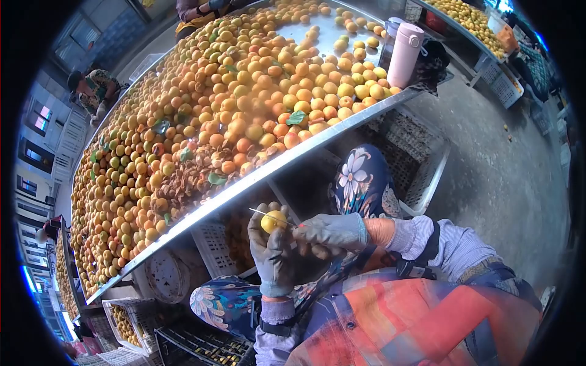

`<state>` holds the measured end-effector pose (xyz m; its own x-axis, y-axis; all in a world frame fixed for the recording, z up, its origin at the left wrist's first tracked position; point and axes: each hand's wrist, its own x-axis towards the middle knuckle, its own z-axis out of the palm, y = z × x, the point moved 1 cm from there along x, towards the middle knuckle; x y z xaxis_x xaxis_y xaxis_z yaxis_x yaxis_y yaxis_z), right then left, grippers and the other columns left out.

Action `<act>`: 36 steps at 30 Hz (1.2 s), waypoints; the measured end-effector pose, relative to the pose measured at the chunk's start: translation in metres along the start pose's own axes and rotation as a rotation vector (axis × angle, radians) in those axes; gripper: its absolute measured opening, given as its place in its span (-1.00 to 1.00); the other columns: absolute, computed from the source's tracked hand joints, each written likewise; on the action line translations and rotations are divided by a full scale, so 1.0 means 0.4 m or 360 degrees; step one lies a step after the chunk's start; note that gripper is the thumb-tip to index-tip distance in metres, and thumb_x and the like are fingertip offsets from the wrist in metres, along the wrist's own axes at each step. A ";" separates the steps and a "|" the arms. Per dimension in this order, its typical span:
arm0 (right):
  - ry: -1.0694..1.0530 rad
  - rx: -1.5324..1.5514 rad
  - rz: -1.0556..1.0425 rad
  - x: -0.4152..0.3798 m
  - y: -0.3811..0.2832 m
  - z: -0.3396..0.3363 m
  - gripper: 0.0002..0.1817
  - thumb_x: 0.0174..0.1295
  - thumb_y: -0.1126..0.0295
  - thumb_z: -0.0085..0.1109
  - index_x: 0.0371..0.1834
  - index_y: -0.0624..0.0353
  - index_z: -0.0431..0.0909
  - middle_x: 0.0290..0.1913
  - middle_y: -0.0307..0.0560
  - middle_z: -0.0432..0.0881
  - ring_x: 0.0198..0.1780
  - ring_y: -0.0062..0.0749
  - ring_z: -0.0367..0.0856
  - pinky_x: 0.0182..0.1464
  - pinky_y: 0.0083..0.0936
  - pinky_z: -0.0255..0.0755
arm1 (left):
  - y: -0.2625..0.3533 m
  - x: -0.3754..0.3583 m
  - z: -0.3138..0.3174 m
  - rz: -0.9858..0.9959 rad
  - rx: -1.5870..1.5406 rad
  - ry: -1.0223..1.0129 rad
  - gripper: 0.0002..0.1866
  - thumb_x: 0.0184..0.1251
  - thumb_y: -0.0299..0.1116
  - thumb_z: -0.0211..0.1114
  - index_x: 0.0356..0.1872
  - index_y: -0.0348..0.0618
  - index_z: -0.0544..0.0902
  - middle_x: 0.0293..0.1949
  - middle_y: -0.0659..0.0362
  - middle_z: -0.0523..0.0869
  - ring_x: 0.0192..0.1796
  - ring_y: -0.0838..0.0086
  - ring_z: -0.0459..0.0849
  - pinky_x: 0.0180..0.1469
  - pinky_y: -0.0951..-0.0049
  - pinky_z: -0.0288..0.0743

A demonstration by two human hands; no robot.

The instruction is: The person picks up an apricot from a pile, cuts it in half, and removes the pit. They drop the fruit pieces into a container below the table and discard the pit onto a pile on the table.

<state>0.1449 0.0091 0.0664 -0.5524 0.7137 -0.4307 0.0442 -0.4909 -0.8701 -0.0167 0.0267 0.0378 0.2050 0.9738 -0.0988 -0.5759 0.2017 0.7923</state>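
The left hand (pixel 268 255) grips a yellow fruit (pixel 273 222), seemingly uncut; the right hand (pixel 332 233) holds a knife (pixel 257 211) across it. Brown pieces (pixel 196 178) lie at ten o'clock, many whole fruits (pixel 241 107) toward twelve.

A single head-worn view from above the lap, forward and down over nearby gloved hands (pixel 299 238).

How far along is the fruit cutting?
Done: some, judging by the brown heap near the table edge. In hand: left hand holds a yellow fruit, right hand a thin blade. Remaining: plenty; uncut-looking fruit covers most of the table.
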 end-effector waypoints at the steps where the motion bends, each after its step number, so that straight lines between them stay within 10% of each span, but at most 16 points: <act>1: -0.0005 -0.0008 -0.0004 0.004 0.006 -0.002 -0.33 0.25 -0.32 -0.17 -0.29 0.15 0.54 -0.63 -0.33 0.40 -0.71 -0.73 0.21 -0.64 -0.74 0.07 | 0.000 0.002 -0.002 0.0000 -0.0001 0.0000 -0.38 0.24 -0.37 0.34 0.27 -0.23 0.26 0.21 0.01 0.44 0.26 0.22 0.44 0.29 0.28 0.35; 22: 0.0008 0.0077 0.0135 0.053 0.054 -0.019 -0.28 0.18 -0.43 -0.18 -0.32 0.10 0.48 -0.64 -0.35 0.36 -0.71 -0.72 0.21 -0.67 -0.74 0.07 | -0.016 0.030 0.015 0.0082 0.0252 0.0084 -0.58 0.36 -0.45 0.19 0.19 -0.26 0.32 0.13 0.01 0.50 0.16 0.28 0.54 0.22 0.35 0.44; 36: 0.0104 0.0184 -0.0035 0.071 0.035 0.006 -0.35 0.23 -0.37 -0.14 -0.29 0.09 0.44 -0.65 -0.34 0.34 -0.75 -0.71 0.21 -0.72 -0.72 0.07 | -0.013 0.057 -0.011 -0.0186 -0.0051 0.0017 -0.51 0.47 -0.15 0.05 0.26 -0.23 0.29 0.07 0.01 0.56 0.12 0.30 0.57 0.11 0.41 0.49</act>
<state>0.1277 0.0215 0.0425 -0.4966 0.7539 -0.4301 -0.0653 -0.5265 -0.8476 -0.0124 0.0481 0.0289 0.2636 0.9445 -0.1959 -0.5736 0.3167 0.7554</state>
